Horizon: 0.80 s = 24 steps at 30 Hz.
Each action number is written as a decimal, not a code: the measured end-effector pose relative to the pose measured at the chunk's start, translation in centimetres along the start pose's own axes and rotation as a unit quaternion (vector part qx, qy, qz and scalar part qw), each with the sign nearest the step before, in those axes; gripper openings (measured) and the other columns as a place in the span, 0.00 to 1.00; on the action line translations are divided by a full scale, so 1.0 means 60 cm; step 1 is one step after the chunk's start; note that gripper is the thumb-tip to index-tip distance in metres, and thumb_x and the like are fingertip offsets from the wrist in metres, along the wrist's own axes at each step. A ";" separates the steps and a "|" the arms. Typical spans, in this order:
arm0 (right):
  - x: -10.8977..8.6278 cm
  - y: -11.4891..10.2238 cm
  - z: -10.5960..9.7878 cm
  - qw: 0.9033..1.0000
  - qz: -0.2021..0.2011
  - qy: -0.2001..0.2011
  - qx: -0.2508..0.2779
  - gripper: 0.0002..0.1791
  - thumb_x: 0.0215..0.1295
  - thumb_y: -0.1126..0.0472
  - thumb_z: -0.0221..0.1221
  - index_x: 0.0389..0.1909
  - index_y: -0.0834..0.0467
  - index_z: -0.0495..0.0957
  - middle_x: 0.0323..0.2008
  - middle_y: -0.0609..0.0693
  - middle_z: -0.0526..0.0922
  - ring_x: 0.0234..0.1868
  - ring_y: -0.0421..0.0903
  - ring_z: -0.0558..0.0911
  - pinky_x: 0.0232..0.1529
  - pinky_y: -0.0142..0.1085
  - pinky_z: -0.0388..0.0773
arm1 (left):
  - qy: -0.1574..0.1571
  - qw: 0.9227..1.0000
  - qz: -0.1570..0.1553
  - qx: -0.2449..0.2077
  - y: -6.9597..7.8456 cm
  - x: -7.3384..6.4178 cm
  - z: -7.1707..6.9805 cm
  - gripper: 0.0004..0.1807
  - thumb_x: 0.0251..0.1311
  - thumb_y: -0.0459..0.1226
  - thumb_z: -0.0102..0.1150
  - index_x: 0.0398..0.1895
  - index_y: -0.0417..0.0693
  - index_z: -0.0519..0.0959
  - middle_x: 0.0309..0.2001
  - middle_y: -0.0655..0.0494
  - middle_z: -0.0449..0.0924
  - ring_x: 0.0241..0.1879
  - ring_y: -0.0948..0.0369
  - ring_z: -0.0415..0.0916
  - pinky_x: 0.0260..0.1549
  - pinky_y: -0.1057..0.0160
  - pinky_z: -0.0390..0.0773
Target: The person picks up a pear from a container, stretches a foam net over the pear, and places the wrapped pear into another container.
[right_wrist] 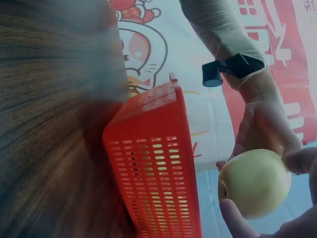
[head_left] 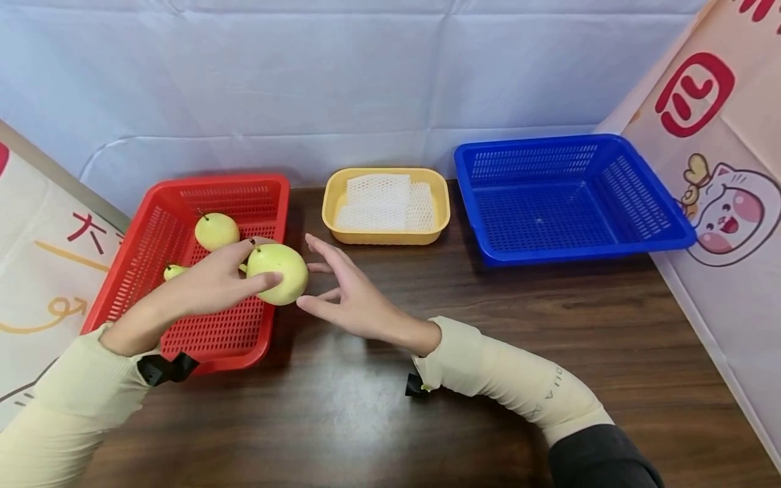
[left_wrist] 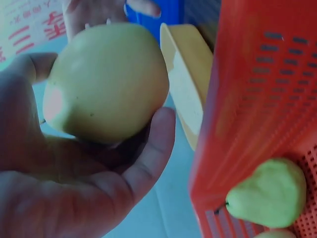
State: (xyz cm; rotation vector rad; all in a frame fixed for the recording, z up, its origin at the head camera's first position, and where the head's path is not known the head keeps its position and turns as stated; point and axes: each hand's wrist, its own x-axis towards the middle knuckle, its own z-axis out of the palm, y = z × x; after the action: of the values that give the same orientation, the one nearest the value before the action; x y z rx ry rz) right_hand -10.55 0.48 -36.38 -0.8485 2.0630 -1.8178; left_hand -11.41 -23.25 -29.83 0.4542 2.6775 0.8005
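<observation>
My left hand grips a round yellow-green pear over the right rim of the red basket. In the left wrist view, its thumb and fingers curl round the pear. My right hand reaches in from the right with fingers spread. Its fingertips are right at the pear's side, and in the right wrist view they stand around the pear. Inside the red basket lie a pear at the back and another pear partly hidden by my left hand.
A small yellow tray with white foam net sleeves stands at the back middle. A blue basket with nothing in it stands at the back right. Printed sheets and a pale cloth border the dark wooden table.
</observation>
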 end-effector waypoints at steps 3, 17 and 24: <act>-0.001 0.000 -0.003 1.000 -0.014 -0.006 -0.003 0.51 0.65 0.66 0.68 0.82 0.53 0.47 0.79 0.49 0.51 0.71 0.49 0.69 0.50 0.36 0.83 | 0.007 1.000 0.003 -0.006 0.009 -0.001 0.012 0.35 0.68 0.52 0.62 0.68 0.38 0.69 0.55 0.46 0.80 0.47 0.54 0.80 0.47 0.51 0.80; -0.012 0.010 -0.026 0.994 -0.049 0.015 -0.098 0.45 0.59 0.63 0.74 0.75 0.58 0.63 0.72 0.54 0.68 0.64 0.46 0.73 0.49 0.32 0.82 | 0.030 0.998 0.008 -0.048 0.038 0.003 0.055 0.40 0.64 0.54 0.67 0.70 0.38 0.67 0.56 0.44 0.78 0.44 0.52 0.81 0.39 0.56 0.85; -0.024 0.011 -0.054 0.997 -0.037 0.010 -0.071 0.43 0.61 0.65 0.72 0.76 0.57 0.64 0.73 0.52 0.68 0.67 0.47 0.72 0.51 0.35 0.83 | 0.029 0.993 0.073 -0.083 0.038 -0.002 0.064 0.49 0.55 0.41 0.77 0.76 0.40 0.60 0.60 0.44 0.74 0.45 0.53 0.79 0.41 0.53 0.85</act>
State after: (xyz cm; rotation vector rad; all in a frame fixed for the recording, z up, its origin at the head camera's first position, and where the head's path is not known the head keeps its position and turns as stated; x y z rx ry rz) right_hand -11.37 3.98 -36.70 -0.9590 2.2222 -1.7397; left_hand -9.38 -19.69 -31.55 0.5987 2.6251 1.0836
